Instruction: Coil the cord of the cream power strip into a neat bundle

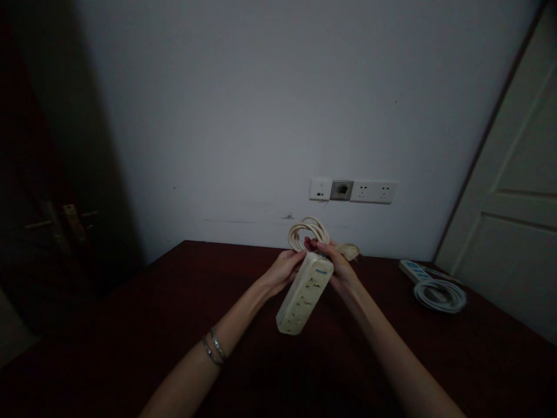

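Observation:
A cream power strip (304, 295) hangs over the dark red table (130, 325), its sockets facing me and its far end held between both hands. My left hand (284, 269) is closed on the strip's upper left side. My right hand (338, 264) is closed around its top right, with fingers reaching into the coiled cream cord (307, 230) that loops up above the strip. A flat tan piece (349, 251), perhaps the plug, sticks out to the right of my right hand. Two thin bracelets (214, 349) sit on my left wrist.
A second white power strip with blue switches (416, 270) and its coiled white cable (440, 295) lie at the table's right edge. Wall sockets (353, 190) are mounted above the table. A white door (513, 191) stands right, a dark door with a brass handle (69, 223) left.

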A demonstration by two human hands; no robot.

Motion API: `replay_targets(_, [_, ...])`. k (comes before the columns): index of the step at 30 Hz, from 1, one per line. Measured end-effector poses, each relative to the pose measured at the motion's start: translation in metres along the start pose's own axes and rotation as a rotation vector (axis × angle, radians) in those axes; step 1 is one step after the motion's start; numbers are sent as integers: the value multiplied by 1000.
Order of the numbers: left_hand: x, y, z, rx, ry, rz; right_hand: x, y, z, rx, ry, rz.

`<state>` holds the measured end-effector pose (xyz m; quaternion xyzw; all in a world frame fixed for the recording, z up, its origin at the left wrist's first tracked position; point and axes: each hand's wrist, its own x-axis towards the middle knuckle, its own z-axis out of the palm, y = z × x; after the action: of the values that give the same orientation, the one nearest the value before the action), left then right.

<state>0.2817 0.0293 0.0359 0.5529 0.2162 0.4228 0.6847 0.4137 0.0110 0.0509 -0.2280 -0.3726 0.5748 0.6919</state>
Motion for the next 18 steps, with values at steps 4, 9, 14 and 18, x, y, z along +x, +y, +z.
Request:
replay_targets(4, [0,3,9,-25,142,128,2,2,-4,-81,-8,-3])
replay_targets(9, [1,1,16,-26,280,328,2,4,-7,-150,-54,-31])
replay_targets(14, [0,3,17,4,341,420,-3,6,0,-130,-99,-5])
replay_targets(18, [-3,14,14,151,378,474,-3,7,2,-160,-69,-5])
